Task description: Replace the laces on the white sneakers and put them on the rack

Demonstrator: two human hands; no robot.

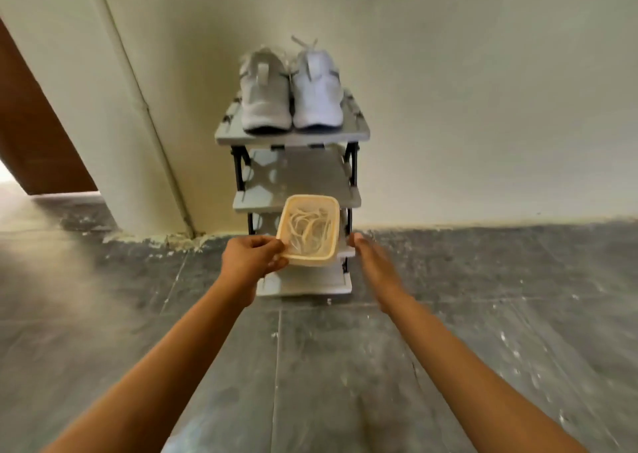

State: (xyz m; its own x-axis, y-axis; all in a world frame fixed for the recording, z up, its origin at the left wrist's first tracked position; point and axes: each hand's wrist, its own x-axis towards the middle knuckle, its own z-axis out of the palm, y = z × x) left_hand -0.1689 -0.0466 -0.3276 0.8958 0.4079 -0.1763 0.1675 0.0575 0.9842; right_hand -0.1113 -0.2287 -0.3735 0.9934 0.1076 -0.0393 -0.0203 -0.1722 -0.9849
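On the rack's [291, 138] top shelf, far against the wall [483, 90], I log the two white sneakers [291, 93] side by side, toes toward me, touching each other. My left hand [253, 256] pinches the near-left corner of a cream plastic container [307, 230] holding a loose tangle of pale laces [309, 226], carried in front of the rack's lower shelves. My right hand [371, 261] is blurred, fingers stretched out and holding nothing, just right of the container above the dark tiled floor [345, 366].
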